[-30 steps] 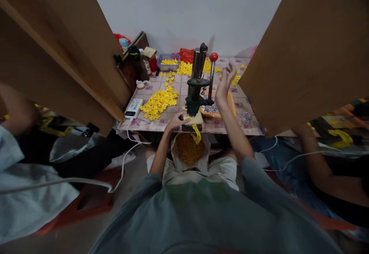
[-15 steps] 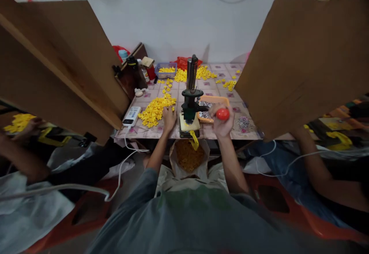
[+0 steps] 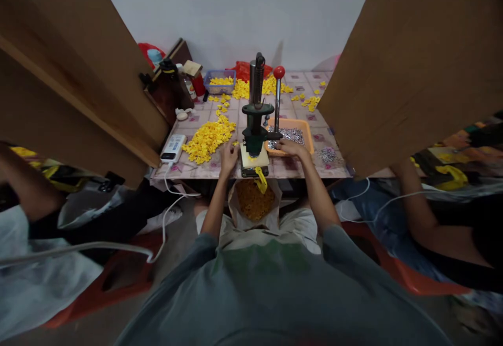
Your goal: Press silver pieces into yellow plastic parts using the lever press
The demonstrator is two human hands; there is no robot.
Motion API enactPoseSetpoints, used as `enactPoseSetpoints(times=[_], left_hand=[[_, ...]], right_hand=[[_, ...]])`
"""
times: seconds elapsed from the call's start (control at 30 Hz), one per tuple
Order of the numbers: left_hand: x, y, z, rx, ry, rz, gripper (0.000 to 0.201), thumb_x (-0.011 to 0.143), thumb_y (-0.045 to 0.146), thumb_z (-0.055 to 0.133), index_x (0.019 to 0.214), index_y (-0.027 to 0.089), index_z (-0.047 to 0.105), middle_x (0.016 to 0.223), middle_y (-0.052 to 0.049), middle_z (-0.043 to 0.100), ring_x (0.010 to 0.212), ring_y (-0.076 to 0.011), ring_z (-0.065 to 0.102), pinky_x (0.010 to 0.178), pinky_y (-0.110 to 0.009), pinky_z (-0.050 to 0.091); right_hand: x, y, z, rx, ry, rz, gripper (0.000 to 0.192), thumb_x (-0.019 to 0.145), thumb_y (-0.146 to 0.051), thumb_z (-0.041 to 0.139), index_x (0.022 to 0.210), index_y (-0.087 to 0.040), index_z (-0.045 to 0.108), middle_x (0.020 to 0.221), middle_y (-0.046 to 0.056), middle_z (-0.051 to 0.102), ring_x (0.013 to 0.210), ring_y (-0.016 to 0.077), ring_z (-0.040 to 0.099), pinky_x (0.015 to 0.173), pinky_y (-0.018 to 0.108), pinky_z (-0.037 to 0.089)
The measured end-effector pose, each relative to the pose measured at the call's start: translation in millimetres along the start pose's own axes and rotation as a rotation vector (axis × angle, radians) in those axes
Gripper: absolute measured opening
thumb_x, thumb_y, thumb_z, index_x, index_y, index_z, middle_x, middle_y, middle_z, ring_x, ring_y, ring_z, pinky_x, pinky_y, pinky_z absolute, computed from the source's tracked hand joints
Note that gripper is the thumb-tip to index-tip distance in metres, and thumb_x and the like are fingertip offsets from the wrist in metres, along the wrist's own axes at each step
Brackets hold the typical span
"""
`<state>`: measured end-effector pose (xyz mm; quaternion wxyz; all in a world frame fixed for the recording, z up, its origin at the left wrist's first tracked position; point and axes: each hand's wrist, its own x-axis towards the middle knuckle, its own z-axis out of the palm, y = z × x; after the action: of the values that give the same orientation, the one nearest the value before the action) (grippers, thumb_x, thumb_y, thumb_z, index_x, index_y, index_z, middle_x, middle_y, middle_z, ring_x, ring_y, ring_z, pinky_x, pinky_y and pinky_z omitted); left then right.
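Beside your left fingers (image 3: pixel 229 153) lies a heap of bright yellow pieces (image 3: pixel 208 137) on a floral-patterned tablecloth (image 3: pixel 334 165). Past your right fingers (image 3: pixel 291 147) sits an orange tray (image 3: pixel 309 137) of silvery bits, and above them the dark green press (image 3: pixel 254 131) lever carries a red knob (image 3: pixel 279 72).

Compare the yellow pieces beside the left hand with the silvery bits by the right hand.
The yellow pieces lie loose in a heap on the table; the silvery bits sit inside an orange tray. The yellow ones look larger and bright, the silvery ones finer and dull. Both flank the press.

White power bank (image 3: pixel 173 148), blue tub (image 3: pixel 219 81)
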<state>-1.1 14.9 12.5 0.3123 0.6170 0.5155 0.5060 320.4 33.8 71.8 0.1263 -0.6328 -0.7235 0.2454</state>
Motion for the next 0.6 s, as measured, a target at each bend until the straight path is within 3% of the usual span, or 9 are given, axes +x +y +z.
enactPoseSetpoints(times=[0.1, 0.17, 0.33, 0.47, 0.6], left_hand=[[-11.8, -0.1, 3.4, -0.239, 0.061, -0.106, 0.061, 0.099, 0.065, 0.068, 0.138, 0.018, 0.067, 0.133, -0.016, 0.071, 0.119, -0.0267, 0.066, 0.101, -0.039, 0.055], [-19.5, 0.1, 4.3, -0.305, 0.033, -0.145, 0.067, 0.096, 0.07, 0.071, 0.138, 0.018, 0.067, 0.131, -0.016, 0.073, 0.115, -0.0261, 0.069, 0.097, -0.038, 0.058], [-21.1, 0.4, 2.3, -0.362, 0.018, -0.034, 0.088, 0.086, 0.079, 0.077, 0.146, 0.017, 0.061, 0.145, -0.02, 0.068, 0.13, -0.0291, 0.067, 0.104, -0.038, 0.058], [-17.8, -5.4, 2.6, -0.353, -0.026, -0.01, 0.083, 0.091, 0.08, 0.07, 0.145, 0.018, 0.062, 0.137, -0.019, 0.072, 0.129, -0.0295, 0.068, 0.101, -0.038, 0.059], [-19.8, -11.1, 7.4, -0.361, -0.056, -0.05, 0.074, 0.091, 0.076, 0.072, 0.137, 0.018, 0.066, 0.126, -0.016, 0.076, 0.108, -0.0256, 0.074, 0.09, -0.036, 0.061]], right_hand=[[0.0, 1.7, -6.1, 0.05, -0.037, -0.031, 0.014, 0.091, -0.03, 0.072, 0.087, -0.018, 0.078, 0.095, 0.006, 0.082, 0.091, 0.0254, 0.07, 0.088, 0.032, 0.056], [-2.3, 3.3, -8.2, 0.082, -0.029, -0.044, 0.015, 0.09, -0.031, 0.07, 0.089, -0.018, 0.078, 0.093, 0.005, 0.08, 0.089, 0.0236, 0.069, 0.085, 0.031, 0.056], [-6.3, 3.4, -5.9, 0.141, 0.024, -0.031, 0.024, 0.094, -0.036, 0.067, 0.087, -0.015, 0.076, 0.086, 0.006, 0.078, 0.084, 0.0213, 0.067, 0.082, 0.031, 0.054], [-5.2, 3.9, -8.9, 0.233, -0.032, -0.014, 0.014, 0.085, -0.025, 0.074, 0.092, -0.015, 0.08, 0.1, 0.008, 0.083, 0.093, 0.0222, 0.072, 0.088, 0.03, 0.057], [-6.9, 8.5, -15.2, 0.335, -0.089, -0.003, 0.017, 0.08, -0.018, 0.073, 0.095, -0.015, 0.08, 0.108, 0.009, 0.084, 0.097, 0.0207, 0.075, 0.092, 0.03, 0.059]])
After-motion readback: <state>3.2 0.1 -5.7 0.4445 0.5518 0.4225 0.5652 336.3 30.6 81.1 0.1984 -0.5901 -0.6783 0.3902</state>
